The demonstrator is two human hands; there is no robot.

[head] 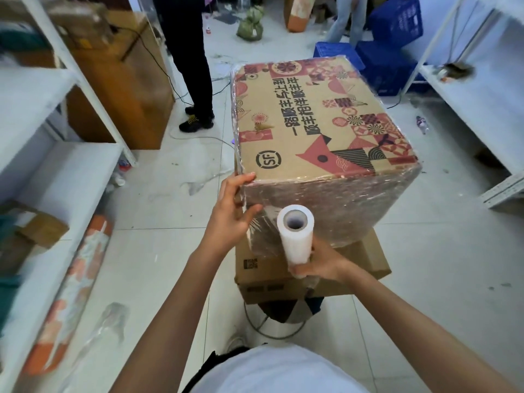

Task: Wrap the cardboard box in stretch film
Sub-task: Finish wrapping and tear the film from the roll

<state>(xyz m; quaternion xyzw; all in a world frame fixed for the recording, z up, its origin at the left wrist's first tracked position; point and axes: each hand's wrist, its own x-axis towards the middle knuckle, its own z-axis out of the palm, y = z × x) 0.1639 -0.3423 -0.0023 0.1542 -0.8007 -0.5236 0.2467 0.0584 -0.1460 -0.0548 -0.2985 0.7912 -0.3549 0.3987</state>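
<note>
Gripping the lower end of one stretch film roll [295,233], our right hand [317,265] curls its fingers around the roll, which stands nearly upright against the near face of one printed cardboard box [320,131]. Our left hand [231,211] rests with relaxed, slightly spread fingers on the box's near left corner, thumb toward the film. Glossy film covers the near and left faces. We see the box resting on two plain cartons [283,272], stacked. Two people's legs [195,66] stand behind; three blue crates [397,21] sit far right.
</note>
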